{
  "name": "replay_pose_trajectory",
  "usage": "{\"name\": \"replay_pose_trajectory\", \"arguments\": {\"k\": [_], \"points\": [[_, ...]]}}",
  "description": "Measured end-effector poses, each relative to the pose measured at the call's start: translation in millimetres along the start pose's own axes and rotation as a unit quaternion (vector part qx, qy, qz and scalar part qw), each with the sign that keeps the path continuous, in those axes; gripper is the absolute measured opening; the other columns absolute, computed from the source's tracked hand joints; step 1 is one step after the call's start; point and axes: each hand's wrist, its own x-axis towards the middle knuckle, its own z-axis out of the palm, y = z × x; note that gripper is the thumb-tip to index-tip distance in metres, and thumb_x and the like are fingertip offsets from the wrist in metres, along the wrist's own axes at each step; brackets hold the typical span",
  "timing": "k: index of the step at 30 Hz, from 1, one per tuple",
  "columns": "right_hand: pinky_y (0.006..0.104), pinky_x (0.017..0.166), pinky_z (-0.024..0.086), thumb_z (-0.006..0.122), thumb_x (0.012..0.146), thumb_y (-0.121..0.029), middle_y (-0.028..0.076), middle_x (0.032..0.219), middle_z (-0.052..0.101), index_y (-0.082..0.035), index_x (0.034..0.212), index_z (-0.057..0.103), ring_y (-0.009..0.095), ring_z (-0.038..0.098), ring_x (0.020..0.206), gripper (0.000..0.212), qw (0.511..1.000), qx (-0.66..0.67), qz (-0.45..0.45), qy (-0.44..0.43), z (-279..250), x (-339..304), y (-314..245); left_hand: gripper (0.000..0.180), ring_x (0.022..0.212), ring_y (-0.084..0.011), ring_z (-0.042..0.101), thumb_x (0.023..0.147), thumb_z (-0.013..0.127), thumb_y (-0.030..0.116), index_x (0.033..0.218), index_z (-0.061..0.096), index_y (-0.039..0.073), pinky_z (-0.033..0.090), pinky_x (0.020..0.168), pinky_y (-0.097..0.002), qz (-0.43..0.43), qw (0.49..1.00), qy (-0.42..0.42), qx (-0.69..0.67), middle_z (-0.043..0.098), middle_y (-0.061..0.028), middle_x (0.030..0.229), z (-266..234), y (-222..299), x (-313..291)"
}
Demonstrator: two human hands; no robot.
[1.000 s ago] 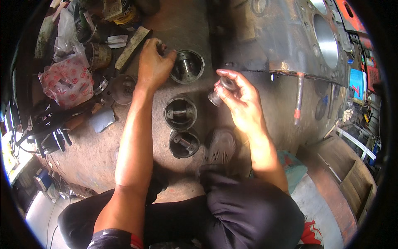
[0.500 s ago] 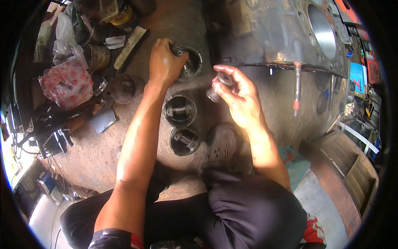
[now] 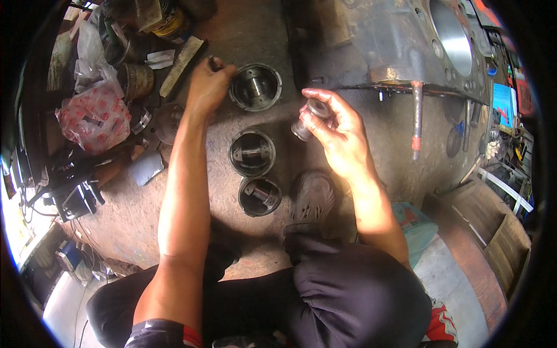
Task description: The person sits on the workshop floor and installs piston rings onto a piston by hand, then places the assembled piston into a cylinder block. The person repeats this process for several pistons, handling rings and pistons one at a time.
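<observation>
Three round metal pistons stand on the floor, their hollow ends up and a cross pin showing inside each: a far piston [image 3: 271, 98], a middle piston [image 3: 271, 163] and a near piston [image 3: 246, 207]. Just left of the far one is my left hand [image 3: 208, 87], fingers curled together; a dark bit shows at the fingertips, too small to name. My right hand [image 3: 342, 133], to the right of the pistons, grips a short hollow metal cylinder [image 3: 317, 108] between thumb and fingers, partly covered by them.
A large engine block [image 3: 371, 52] with a wide bore fills the far right, a rod [image 3: 416, 116] jutting from it. At left lie a wooden strip [image 3: 183, 66], a red-patterned plastic bag [image 3: 96, 116] and a tin [image 3: 136, 81]. My shoe [image 3: 315, 197] is beside the near piston.
My left hand has come out of the far piston and shifted left, uncovering the pin inside it. My right hand keeps its hold on the metal cylinder, nearly still.
</observation>
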Motion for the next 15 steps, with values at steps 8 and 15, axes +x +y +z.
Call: {"name": "replay_pose_trajectory", "arguments": {"k": [8, 15], "points": [[0.0242, 0.083, 0.052, 0.068, 0.096, -0.005, 0.002, 0.102, 0.063, -0.001, 0.126, 0.061, 0.007, 0.058, 0.093, 0.031, 1.000, -0.024, -0.019, -0.003, 7.2, 5.0, -0.2, 0.028, 0.089, -0.0173, 0.065, 0.098, 0.056, 0.014, 0.118, 0.063, -0.004, 0.050, 0.083, -0.0314, 0.024, 0.996, -0.088, -0.015, 0.070, -0.0126, 0.101, -22.3, 19.0, -8.1], [0.0238, 0.083, 0.051, 0.068, 0.096, -0.005, 0.002, 0.103, 0.063, -0.001, 0.127, 0.060, 0.007, 0.058, 0.093, 0.032, 1.000, 0.000, -0.014, -0.007, 9.1, 3.4, -4.1, 0.032, 0.103, -0.0142, 0.069, 0.093, 0.073, 0.012, 0.117, 0.064, -0.007, 0.052, 0.091, -0.0254, 0.120, 0.975, -0.137, -0.126, 0.076, -0.0146, 0.108, 4.3, 19.3, 2.2]]}}
